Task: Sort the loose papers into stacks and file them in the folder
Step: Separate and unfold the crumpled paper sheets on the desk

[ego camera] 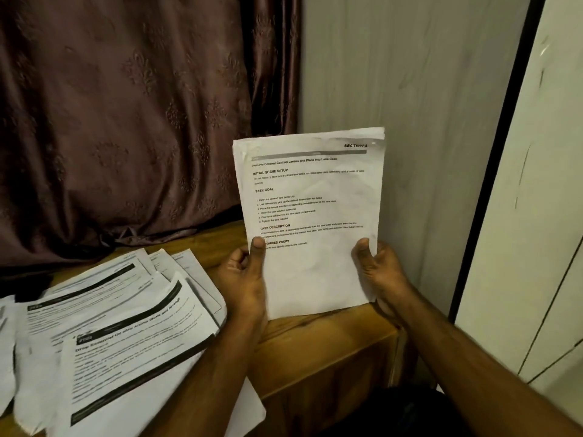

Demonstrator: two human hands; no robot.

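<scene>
The person is holding a thin stack of papers (310,222) upright above the right end of the wooden bench (318,345), printed side facing them, probably to read the "SECTION A" heading and judge which pile it belongs to. The left hand (244,279) and right hand (377,275) are each pinching a lower edge, thumbs in front. More loose papers (120,326) are lying fanned out on the bench at left.

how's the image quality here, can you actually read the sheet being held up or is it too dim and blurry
Head view: dim, warm light with a greenish cast. The white printed sheaf gripped upright by the left hand and right hand shows readable bold headings, while its small print is soft. The loose printed papers spread on the wooden table look smeared. The wide lens bends the dark door frame at right.
</scene>
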